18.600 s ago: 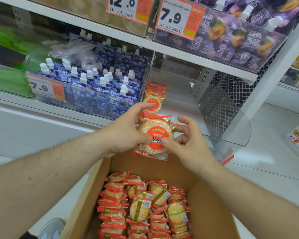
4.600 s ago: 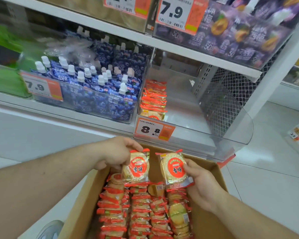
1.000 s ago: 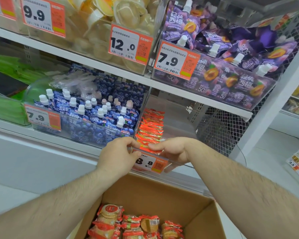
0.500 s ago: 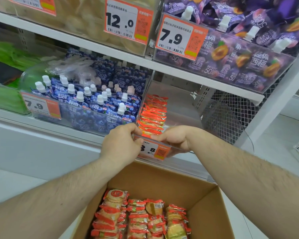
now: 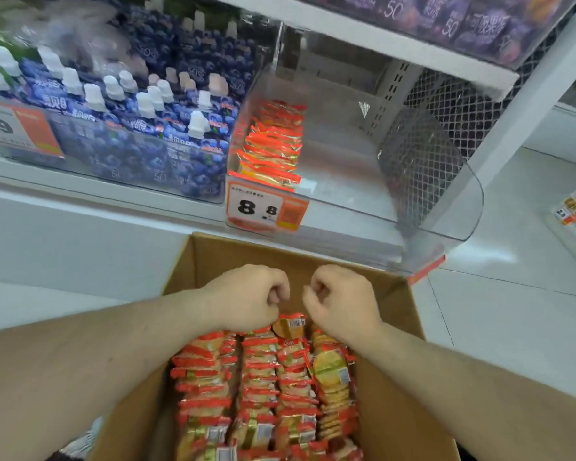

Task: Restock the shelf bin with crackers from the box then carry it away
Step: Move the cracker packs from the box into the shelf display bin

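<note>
Crackers — red-and-gold packets standing on edge in three or four rows, filling the cardboard box at lower centre of the frame. A second, shorter row of the same packets stands along the left wall of the clear shelf bin at centre frame; the remainder of the bin floor to the right is bare. Bin front carries an orange-and-white price tag reading 8.8.

Left hand — over the far end of the box, knuckles up, fingers curled under. Its fingertips sit at the top of the leftmost cracker rows; whether they pinch a packet cannot be told, as the hand covers that spot.

Right hand — just beside the left, a narrow gap between them, same curled posture over the right-hand rows. Grip on a packet likewise cannot be told.

One packet lies flat and turned, label up, between the two hands.

Upper left of the frame: a neighbouring bin of blue spouted pouches with white caps. Top right: purple packs on the shelf above. Image slightly blurred.
</note>
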Demonstrator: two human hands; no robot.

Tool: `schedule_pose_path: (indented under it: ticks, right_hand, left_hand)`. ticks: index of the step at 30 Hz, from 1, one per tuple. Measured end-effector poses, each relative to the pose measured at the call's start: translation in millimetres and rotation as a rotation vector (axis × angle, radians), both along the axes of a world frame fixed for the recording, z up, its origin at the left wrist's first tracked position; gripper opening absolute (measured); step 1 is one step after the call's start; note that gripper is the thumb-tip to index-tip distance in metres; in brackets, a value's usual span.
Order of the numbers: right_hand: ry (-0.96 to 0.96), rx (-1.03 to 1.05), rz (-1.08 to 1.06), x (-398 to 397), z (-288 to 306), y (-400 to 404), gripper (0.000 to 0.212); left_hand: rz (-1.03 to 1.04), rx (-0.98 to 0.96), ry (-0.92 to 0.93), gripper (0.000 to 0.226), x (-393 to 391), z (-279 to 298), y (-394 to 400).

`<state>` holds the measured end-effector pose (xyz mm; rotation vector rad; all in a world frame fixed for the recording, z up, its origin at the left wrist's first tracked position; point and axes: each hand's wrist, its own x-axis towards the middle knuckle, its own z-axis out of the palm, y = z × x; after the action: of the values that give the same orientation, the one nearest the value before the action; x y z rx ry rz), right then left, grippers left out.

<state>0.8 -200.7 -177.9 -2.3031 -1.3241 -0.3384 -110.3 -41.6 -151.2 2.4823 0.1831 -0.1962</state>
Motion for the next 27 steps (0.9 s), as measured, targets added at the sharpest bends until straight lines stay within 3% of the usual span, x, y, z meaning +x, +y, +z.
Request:
schedule_pose_path:
  ticks: [3,5,8,12,15,17,20,22,25,27]
  right_hand:
    - [0.520,-0.506,-0.460,24,-84,-16,0.014]
    - [0.834,-0.554,-0.708,32,-128,-27,0.044]
    - [0.961,-0.557,-0.911,24,-169,-42,0.082]
    - [0.856,-0.561,-0.973,13,-184,-51,0.080]
    - [0.745,-0.622,-0.871,8,-174,-43,0.048]
    - [0.676,-0.599,-0.773,0,-161,-34,0.037]
    - [0.517,-0.330,-0.503,-24,-138,-15,0.017]
    - [0.459,-0.092,-0.344,-50,-120,5,0.016]
    - [0.284,0.176,-0.147,-82,-100,32,0.021]
    - [0.221,0.218,0.006,-92,-97,36,0.026]
  left_hand:
    - [-0.029,-0.058,0.144,0.022,2,-11,-4]
    - [-0.056,-0.068,0.192,0.024,3,-15,-5]
    - [-0.053,-0.093,0.240,0.024,4,-22,-4]
    - [-0.013,-0.134,0.340,0.021,3,-28,3]
    - [0.034,-0.154,0.434,0.024,3,-32,9]
    - [0.104,-0.178,0.478,0.032,4,-33,10]
    - [0.271,-0.327,0.552,0.050,5,-30,10]
    - [0.340,-0.418,0.588,0.057,5,-27,11]
    - [0.429,-0.537,0.553,0.047,5,-30,14]
    - [0.477,-0.554,0.463,0.030,3,-38,19]
